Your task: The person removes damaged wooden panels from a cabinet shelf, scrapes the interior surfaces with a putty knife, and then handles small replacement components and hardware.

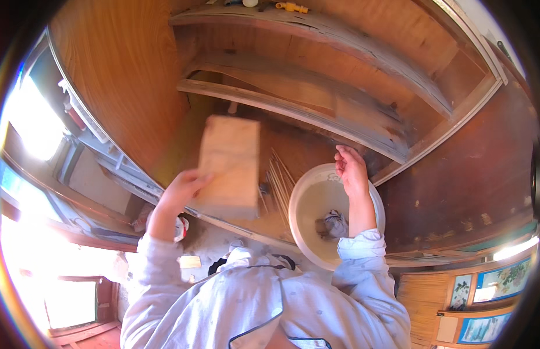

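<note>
My left hand [188,187] is closed on the left edge of a tan rectangular box-like block [229,163], held up in front of the cabinet. Motion blurs the block a little, and I cannot tell if it is wood or cardboard. My right hand [352,167] is raised over the far right rim of a cream-coloured bucket [295,212], fingers loosely bent and apart with nothing visible in them. Inside the bucket lies a wet-looking grey cloth [335,224] beside something brownish.
A wooden cabinet with dusty shelves [293,110] stands open ahead. Thin sticks [280,186] lie on its bottom board, left of the bucket. A yellow plastic fitting [291,7] rests on the top shelf. Framed pictures [503,282] are at the lower right.
</note>
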A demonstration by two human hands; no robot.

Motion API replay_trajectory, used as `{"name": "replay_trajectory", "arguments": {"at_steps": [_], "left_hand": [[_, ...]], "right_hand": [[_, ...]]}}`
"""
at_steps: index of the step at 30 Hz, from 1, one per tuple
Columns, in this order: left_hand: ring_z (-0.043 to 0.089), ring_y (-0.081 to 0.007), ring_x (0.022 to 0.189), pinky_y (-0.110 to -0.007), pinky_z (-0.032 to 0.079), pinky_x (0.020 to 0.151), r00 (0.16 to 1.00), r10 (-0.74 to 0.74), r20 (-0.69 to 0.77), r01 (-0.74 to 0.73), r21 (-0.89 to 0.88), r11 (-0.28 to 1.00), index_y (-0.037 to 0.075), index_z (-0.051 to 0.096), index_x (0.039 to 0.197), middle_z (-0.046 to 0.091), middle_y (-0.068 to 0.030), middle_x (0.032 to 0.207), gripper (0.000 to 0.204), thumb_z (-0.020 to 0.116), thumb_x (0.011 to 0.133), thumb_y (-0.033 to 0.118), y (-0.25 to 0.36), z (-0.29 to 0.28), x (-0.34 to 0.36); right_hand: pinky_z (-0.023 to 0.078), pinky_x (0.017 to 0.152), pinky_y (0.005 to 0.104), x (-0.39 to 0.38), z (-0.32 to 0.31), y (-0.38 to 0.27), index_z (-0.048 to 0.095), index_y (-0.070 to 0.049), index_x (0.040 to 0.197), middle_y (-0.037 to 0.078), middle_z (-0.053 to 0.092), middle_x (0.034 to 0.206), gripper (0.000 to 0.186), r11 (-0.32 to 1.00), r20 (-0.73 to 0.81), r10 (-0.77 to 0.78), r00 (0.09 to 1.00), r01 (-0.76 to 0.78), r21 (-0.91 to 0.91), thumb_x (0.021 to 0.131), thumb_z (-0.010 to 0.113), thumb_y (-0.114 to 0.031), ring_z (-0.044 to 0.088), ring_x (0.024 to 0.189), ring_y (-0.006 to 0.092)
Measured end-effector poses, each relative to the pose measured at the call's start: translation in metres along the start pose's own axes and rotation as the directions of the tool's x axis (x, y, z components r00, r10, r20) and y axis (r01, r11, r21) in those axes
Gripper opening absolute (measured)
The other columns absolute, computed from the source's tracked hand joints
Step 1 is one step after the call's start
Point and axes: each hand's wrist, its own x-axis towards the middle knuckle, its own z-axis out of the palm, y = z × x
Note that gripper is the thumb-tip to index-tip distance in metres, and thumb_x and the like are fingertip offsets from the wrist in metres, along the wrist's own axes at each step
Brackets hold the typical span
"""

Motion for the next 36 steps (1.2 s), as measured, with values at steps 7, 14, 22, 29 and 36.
{"name": "replay_trajectory", "arguments": {"at_steps": [7, 14, 22, 29, 36], "left_hand": [[0.051, -0.0062, 0.063, -0.021, 0.037, 0.051, 0.751, -0.448, -0.485, 0.067, -0.62, 0.782, 0.003, 0.063, 0.095, 0.06, 0.0007, 0.078, 0.023, 0.063, 0.086, 0.024, -0.193, 0.005, -0.214], [0.04, -0.0065, 0.052, -0.023, 0.033, 0.048, 0.223, -0.78, -0.584, 0.273, -0.731, 0.625, 0.011, 0.059, 0.074, 0.046, 0.0047, 0.06, 0.031, 0.056, 0.088, 0.038, -0.308, 0.08, -0.366], [0.044, -0.0138, 0.051, -0.032, 0.034, 0.044, -0.179, -0.97, -0.168, -0.044, -0.983, 0.178, 0.013, 0.054, 0.102, 0.052, -0.0062, 0.079, 0.029, 0.059, 0.081, 0.033, -0.436, 0.169, -0.434], [0.051, -0.0087, 0.06, -0.025, 0.042, 0.052, 0.36, -0.789, -0.497, 0.045, -0.836, 0.547, 0.008, 0.057, 0.086, 0.058, -0.0018, 0.076, 0.018, 0.058, 0.085, 0.025, -0.359, 0.089, -0.28], [0.05, -0.0056, 0.068, -0.022, 0.042, 0.062, 0.925, 0.081, -0.371, -0.185, -0.255, 0.949, 0.002, 0.062, 0.095, 0.057, 0.0013, 0.076, 0.022, 0.056, 0.09, 0.022, -0.055, 0.046, -0.029]], "right_hand": [[0.035, 0.047, 0.0179, 0.018, 0.002, 0.005, 0.063, -0.006, 0.094, 0.0, 0.059, 0.07, 0.018, 0.966, 0.182, -0.162, 0.97, 0.194, -0.17, 0.083, 0.064, -0.021, 0.047, 0.053, 0.0045], [0.03, 0.051, 0.0195, 0.034, -0.043, 0.044, 0.062, -0.01, 0.095, -0.004, 0.05, 0.072, 0.016, 0.98, 0.18, 0.049, 0.982, -0.013, -0.199, 0.083, 0.064, -0.02, 0.041, 0.06, 0.0058], [0.033, 0.054, 0.0196, 0.034, -0.038, 0.014, 0.061, -0.01, 0.102, -0.004, 0.052, 0.078, 0.021, 0.937, 0.194, -0.024, 0.981, 0.09, -0.337, 0.085, 0.062, -0.022, 0.045, 0.065, 0.0054], [0.034, 0.057, 0.0197, 0.013, -0.066, 0.011, 0.061, -0.01, 0.106, -0.003, 0.054, 0.078, 0.025, 0.937, 0.135, -0.061, 0.989, 0.104, -0.335, 0.085, 0.062, -0.023, 0.046, 0.066, 0.0051], [0.034, 0.051, 0.0197, -0.012, -0.046, 0.009, 0.06, -0.009, 0.092, -0.003, 0.052, 0.067, 0.012, 0.91, 0.081, -0.185, 0.979, 0.202, -0.363, 0.088, 0.059, -0.02, 0.045, 0.057, 0.0047]]}}
